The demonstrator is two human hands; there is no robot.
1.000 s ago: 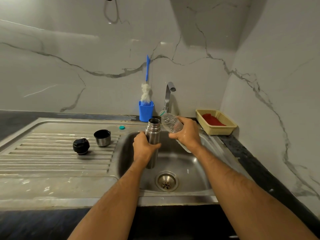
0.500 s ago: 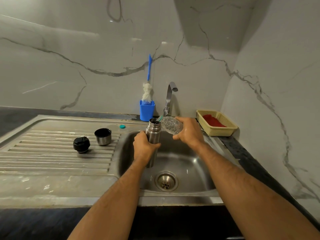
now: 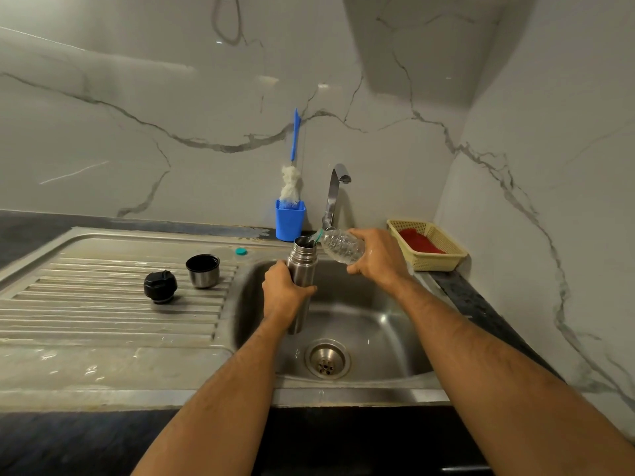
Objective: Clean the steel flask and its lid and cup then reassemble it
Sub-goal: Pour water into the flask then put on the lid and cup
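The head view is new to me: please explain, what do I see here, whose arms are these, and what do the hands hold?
The camera sits on a person's head and looks down, so both arms belong to that person. The left hand grips an open steel flask upright over the sink. The right hand tilts a clear plastic bottle with its mouth at the flask's opening. On the draining board stand the black lid and the steel cup, apart.

The lid (image 3: 160, 286) and cup (image 3: 202, 270) stand side by side on the draining board (image 3: 86, 304), left of the sink basin (image 3: 378, 338), the cup nearer the basin. The flask (image 3: 302, 266) is upright over the basin, a bottle (image 3: 342, 245) tilted at its mouth. The brush holder (image 3: 289, 219) and tap (image 3: 335, 190) stand behind the basin; the basket (image 3: 443, 259) sits in the worktop's far right corner.
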